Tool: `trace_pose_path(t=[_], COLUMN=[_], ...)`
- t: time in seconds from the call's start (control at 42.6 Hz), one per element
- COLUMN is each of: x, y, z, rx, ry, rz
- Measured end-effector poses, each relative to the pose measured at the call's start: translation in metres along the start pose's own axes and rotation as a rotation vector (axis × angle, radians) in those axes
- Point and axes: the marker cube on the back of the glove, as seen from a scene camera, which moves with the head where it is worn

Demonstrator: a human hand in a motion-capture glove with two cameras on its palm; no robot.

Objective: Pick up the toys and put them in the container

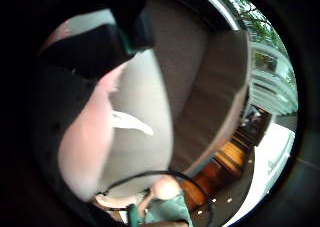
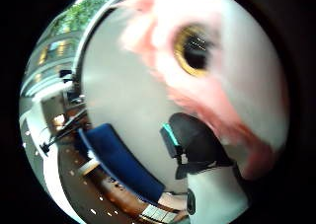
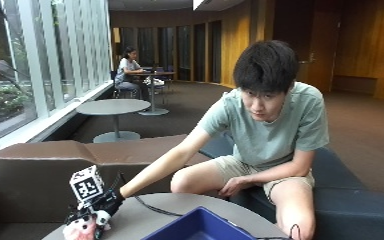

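Observation:
A pink and white plush toy (image 3: 82,229) with a golden eye sits at the left edge of the round grey table (image 3: 139,212). My gloved right hand (image 3: 103,204) is on top of it, fingers curled around it. The toy (image 2: 207,61) fills much of the thumb side palm view, with a black gloved finger (image 2: 197,140) beside it. In the little finger side view its fuzzy body (image 1: 85,137) lies against the palm above the table top (image 1: 135,97). The blue container (image 3: 198,227) stands on the table to the right of the hand, also seen as a blue container (image 2: 118,160) across the table.
A brown sofa back (image 3: 39,170) curves behind the table on the left, shown as the sofa (image 1: 210,87) in the palm view. The person sits on a dark bench (image 3: 352,200) to the right. A black cable (image 3: 155,209) trails over the table.

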Motion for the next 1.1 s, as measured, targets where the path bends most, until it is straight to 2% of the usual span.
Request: trace_pose_path(t=[0.117, 0.211, 0.375, 0.61, 0.75, 0.915, 1.102], x=[-0.010, -0.008, -0.019, -0.032, -0.036, -0.046, -0.083], y=[0.002, 0.000, 0.005, 0.029, 0.051, 0.091, 0.149], z=[0.007, 0.012, 0.009, -0.015, -0.067, -0.157, -0.257], rx=[0.189, 0.251, 0.276, 0.216, 0.267, 0.351, 0.460], ry=[0.081, 0.064, 0.082, 0.039, 0.023, 0.009, -0.073], rz=[-0.036, -0.072, -0.117, -0.178, -0.203, -0.231, -0.328])
